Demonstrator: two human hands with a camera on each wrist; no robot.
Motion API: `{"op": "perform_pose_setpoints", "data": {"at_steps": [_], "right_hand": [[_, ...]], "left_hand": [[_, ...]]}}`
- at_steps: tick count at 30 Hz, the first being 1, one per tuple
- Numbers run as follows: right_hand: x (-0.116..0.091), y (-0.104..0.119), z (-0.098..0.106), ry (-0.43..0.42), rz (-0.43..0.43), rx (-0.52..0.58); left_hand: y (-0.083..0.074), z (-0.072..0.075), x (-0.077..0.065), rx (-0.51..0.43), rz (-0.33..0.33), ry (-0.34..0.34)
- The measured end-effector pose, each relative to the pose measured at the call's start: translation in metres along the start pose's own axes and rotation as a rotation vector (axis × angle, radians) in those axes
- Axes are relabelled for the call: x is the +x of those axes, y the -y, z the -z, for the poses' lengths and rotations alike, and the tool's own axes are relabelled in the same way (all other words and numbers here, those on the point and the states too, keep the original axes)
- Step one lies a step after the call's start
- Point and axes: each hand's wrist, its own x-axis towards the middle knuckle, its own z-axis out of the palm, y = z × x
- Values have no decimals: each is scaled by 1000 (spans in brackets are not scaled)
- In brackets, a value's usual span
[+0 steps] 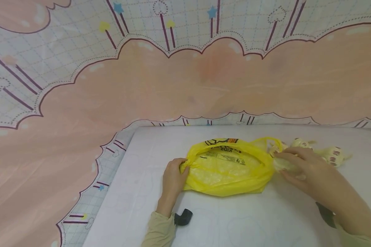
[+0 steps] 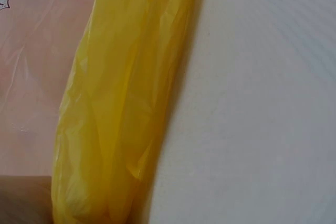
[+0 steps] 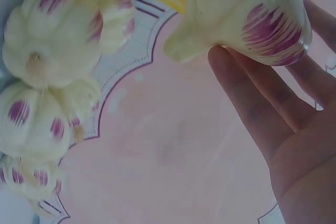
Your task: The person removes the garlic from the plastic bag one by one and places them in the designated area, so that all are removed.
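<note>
A yellow plastic bag (image 1: 225,188) lies on the white table with its mouth spread wide, dark print showing on its inner wall. At its left edge my left hand (image 1: 174,176) pinches the rim between thumb and fingers. The left wrist view is mostly filled by the bag's yellow side (image 2: 121,87). Just off the bag's right edge, my right hand (image 1: 315,175) holds a garlic bulb (image 3: 252,19), pale with purple streaks and a short stem. In the head view the fingers partly cover this bulb.
Several more garlic bulbs (image 3: 52,40) sit clustered at the table's right, behind my right hand. A loop handle of the bag reaches toward them. Pink patterned cloth (image 1: 204,85) hangs behind the white table (image 1: 136,164). A black wrist mount (image 1: 183,217) is beside my left wrist.
</note>
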Motion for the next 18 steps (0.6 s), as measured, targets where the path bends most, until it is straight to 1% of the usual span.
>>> {"op": "perform_pose_setpoints", "data": {"at_steps": [9,13,16,18], "right_hand": [[-8,-9,6,45,-60,-45],[-11,-9,8,70,-92,-66],[-14,-11,9,73,-106,-81],[-16,-12,9,88,-133,-97]], "left_hand": [[1,-1,1,-3,-13,3],[1,0,0,-2,-4,5],[0,0,0,-4,-2,5],[0,0,0,-6,0,6]]}}
